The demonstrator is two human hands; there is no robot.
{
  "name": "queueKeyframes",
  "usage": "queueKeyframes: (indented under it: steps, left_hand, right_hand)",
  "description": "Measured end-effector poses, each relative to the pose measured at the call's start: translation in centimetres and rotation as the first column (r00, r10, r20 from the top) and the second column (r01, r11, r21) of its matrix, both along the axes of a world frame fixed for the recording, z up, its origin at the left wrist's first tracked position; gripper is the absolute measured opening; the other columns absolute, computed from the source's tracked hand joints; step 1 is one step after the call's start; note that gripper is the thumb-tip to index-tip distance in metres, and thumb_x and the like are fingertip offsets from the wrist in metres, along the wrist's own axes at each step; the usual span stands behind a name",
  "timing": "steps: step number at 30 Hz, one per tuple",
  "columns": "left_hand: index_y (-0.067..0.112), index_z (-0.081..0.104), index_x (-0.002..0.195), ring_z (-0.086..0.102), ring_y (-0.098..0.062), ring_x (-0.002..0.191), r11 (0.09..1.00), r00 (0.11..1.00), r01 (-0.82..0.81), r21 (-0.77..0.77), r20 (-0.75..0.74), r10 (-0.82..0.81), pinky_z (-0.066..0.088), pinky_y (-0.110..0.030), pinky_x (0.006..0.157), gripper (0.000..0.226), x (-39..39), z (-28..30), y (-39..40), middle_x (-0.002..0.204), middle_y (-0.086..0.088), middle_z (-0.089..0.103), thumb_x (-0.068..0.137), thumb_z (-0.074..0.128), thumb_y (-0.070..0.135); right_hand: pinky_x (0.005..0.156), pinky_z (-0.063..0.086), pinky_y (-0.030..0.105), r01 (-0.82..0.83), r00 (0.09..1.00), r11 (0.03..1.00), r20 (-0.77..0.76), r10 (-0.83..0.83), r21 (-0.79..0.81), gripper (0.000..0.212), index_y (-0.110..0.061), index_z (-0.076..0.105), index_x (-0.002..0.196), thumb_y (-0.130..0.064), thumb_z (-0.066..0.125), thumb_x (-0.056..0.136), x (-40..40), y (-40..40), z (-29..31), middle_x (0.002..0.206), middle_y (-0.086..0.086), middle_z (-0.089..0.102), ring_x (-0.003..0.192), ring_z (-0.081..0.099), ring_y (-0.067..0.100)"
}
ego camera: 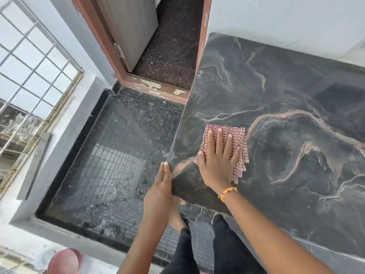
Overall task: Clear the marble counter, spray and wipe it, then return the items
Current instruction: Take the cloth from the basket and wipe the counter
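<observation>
- The fingers (219, 141) of the right hand (215, 165) are straight and fanned apart, pressed flat on a red-and-white checked cloth (238, 143); nothing is curled round the cloth, the palm and fingers simply lie on top of it.
- The fingers (165, 171) of the left hand (160, 190) are straight and held together, laid edge-on against the left edge of the tabletop (286, 107), close to its near corner; this hand holds nothing.
- The cloth lies folded on the tabletop near that left edge, its far half showing beyond the fingertips and its right side sticking out in loose layered strips past the little finger.
- The tabletop is a dark marble slab with pale brown and pink veins; its surface away from the cloth and hands shows only stone, running back to a white wall (286, 20).
- An orange bracelet (228, 192) sits on the right wrist.
- Left of the slab is a dark speckled floor (118, 155), with a doorway and its worn red-brown door frame (158, 89) behind it.
- A barred window (33, 76) fills the far left, and a reddish round object (63, 262) lies at the bottom left.
- The person's dark trousers (227, 250) show below the arms.
</observation>
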State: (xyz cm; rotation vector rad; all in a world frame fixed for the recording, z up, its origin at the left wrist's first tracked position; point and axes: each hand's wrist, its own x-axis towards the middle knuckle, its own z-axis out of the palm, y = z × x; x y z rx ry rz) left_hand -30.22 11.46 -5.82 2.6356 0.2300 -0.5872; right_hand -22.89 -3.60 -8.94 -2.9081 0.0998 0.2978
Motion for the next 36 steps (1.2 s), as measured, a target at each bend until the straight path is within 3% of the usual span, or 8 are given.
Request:
queueKeyframes:
  steps: [10, 14, 21, 24, 28, 30, 33, 36]
  left_hand:
    - [0.018, -0.009, 0.148, 0.016, -0.015, 0.144, 0.987, 0.996, -0.042, -0.153, 0.071, 0.053, 0.027, -0.024, 0.11, 0.11, -1.0, -0.6, 0.0, 0.159, 0.002, 0.0, 0.076, 0.074, 0.015]
    - [0.017, 0.002, 0.149, 0.03, -0.021, 0.139, 0.975, 0.988, -0.126, -0.185, 0.066, 0.14, 0.034, -0.039, 0.11, 0.115, -1.4, -0.6, 0.3, 0.154, -0.003, 0.025, 0.067, 0.082, 0.025]
    - [0.016, 0.022, 0.147, 0.049, -0.02, 0.124, 0.944, 0.961, -0.218, -0.246, 0.116, 0.252, 0.047, -0.037, 0.097, 0.094, -4.1, -1.2, 0.7, 0.14, -0.001, 0.045, 0.072, 0.078, 0.026]
    - [0.018, 0.031, 0.143, 0.05, -0.02, 0.122, 0.935, 0.943, -0.228, -0.271, 0.177, 0.281, 0.048, -0.038, 0.096, 0.082, -4.6, -1.4, 1.2, 0.136, 0.001, 0.048, 0.075, 0.076, 0.014]
    - [0.018, 0.04, 0.139, 0.051, -0.022, 0.12, 0.915, 0.934, -0.245, -0.32, 0.174, 0.311, 0.047, -0.04, 0.099, 0.07, -4.2, -1.6, 1.8, 0.131, 0.0, 0.051, 0.078, 0.07, 0.001]
    - [0.017, 0.046, 0.134, 0.053, -0.025, 0.119, 0.896, 0.931, -0.259, -0.361, 0.153, 0.331, 0.049, -0.041, 0.095, 0.063, -3.7, -1.8, 2.1, 0.128, -0.001, 0.054, 0.078, 0.068, -0.001]
    - [0.017, 0.058, 0.123, 0.061, -0.012, 0.1, 0.864, 0.923, -0.273, -0.423, 0.14, 0.359, 0.046, -0.008, 0.076, 0.054, -3.1, -1.9, 3.0, 0.105, 0.009, 0.06, 0.073, 0.075, 0.002]
    - [0.017, 0.067, 0.11, 0.061, 0.002, 0.083, 0.804, 0.916, -0.308, -0.509, 0.071, 0.395, 0.049, -0.009, 0.069, 0.041, -2.6, -1.9, 3.8, 0.092, 0.013, 0.065, 0.071, 0.078, 0.009]
  right_hand:
    - [0.115, -0.003, 0.056, -0.332, 0.943, 0.943, 0.02, 0.332, -0.01, 0.061, -0.029, 0.005, 0.149, -0.039, 0.032, 0.096, 10.6, 3.2, 0.0, 0.16, -0.002, 0.0, 0.147, -0.003, 0.028]
    - [0.115, -0.006, 0.053, -0.488, 0.873, 0.873, 0.004, 0.488, -0.016, 0.061, -0.03, 0.004, 0.149, -0.04, 0.031, 0.096, 6.0, 3.0, 0.0, 0.16, -0.002, -0.001, 0.147, -0.005, 0.028]
    - [0.117, -0.013, 0.045, -0.722, 0.692, 0.689, -0.031, 0.722, -0.064, 0.065, -0.039, -0.01, 0.147, -0.05, 0.02, 0.089, -3.6, -3.4, -0.1, 0.157, -0.012, -0.011, 0.145, -0.015, 0.019]
    - [0.117, -0.009, 0.042, -0.613, 0.789, 0.779, -0.039, 0.614, -0.134, 0.067, -0.041, -0.011, 0.146, -0.051, 0.021, 0.089, -4.2, -8.2, 0.1, 0.158, -0.012, -0.008, 0.146, -0.011, 0.018]
    - [0.115, -0.012, 0.037, -0.286, 0.958, 0.952, -0.05, 0.282, -0.109, 0.067, -0.043, -0.013, 0.141, -0.043, 0.034, 0.094, -5.4, -12.4, 0.5, 0.159, -0.01, -0.003, 0.146, -0.009, 0.015]
    - [0.117, -0.004, 0.044, -0.114, 0.992, 0.99, -0.06, 0.109, -0.08, 0.066, -0.043, -0.013, 0.141, -0.043, 0.033, 0.094, -7.2, -12.9, 0.6, 0.159, -0.01, -0.004, 0.147, -0.006, 0.018]
    - [0.116, 0.007, 0.052, 0.024, 0.999, 0.991, -0.026, -0.028, -0.132, 0.064, -0.033, 0.0, 0.148, -0.045, 0.018, 0.088, -10.4, -11.2, 0.5, 0.159, -0.003, 0.002, 0.147, 0.005, 0.027]
    - [0.114, 0.01, 0.056, 0.053, 0.997, 0.985, -0.047, -0.061, -0.162, 0.067, -0.024, 0.008, 0.15, -0.046, 0.015, 0.088, -11.1, -8.1, 0.6, 0.159, 0.005, 0.01, 0.145, 0.008, 0.034]
